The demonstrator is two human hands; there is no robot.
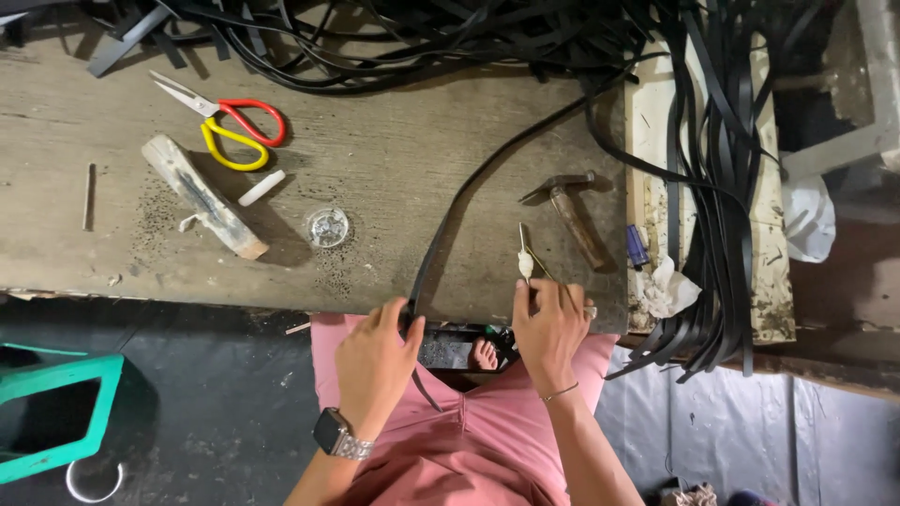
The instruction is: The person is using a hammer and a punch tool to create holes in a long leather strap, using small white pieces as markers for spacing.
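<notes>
Head view, looking down on a worn wooden table (394, 159) with the person seated at its near edge. The left hand (375, 361) is at the table edge, its grip closed around a black strap (441, 234); the strap runs from that hand up across the table surface toward the tangle of black straps (450, 37) heaped along the far edge, and a short end hangs below the hand over the pink trousers (478, 440). A watch with a metal band (336, 436) sits on the left wrist. The right hand (548, 328) is just beside the left, also at the table edge, its grip pinched shut on a thin stick with a white tip (525, 262), which points up and away from the fingers; the tip rests on or just above the table, and which cannot be told. A thin bracelet circles the right wrist. A hammer with a wooden handle (572, 220) lies near, just right of the stick. Further left on the table lie a small round clear dish (328, 227), a rough wooden block (202, 197), a short white stick (261, 187) and scissors with red and yellow handles (230, 126), all well apart from the hands. More black straps (722, 187) drape over the table's right end, beside crumpled white paper (667, 289). A green stool (56, 412) stands on the dark floor at left.
</notes>
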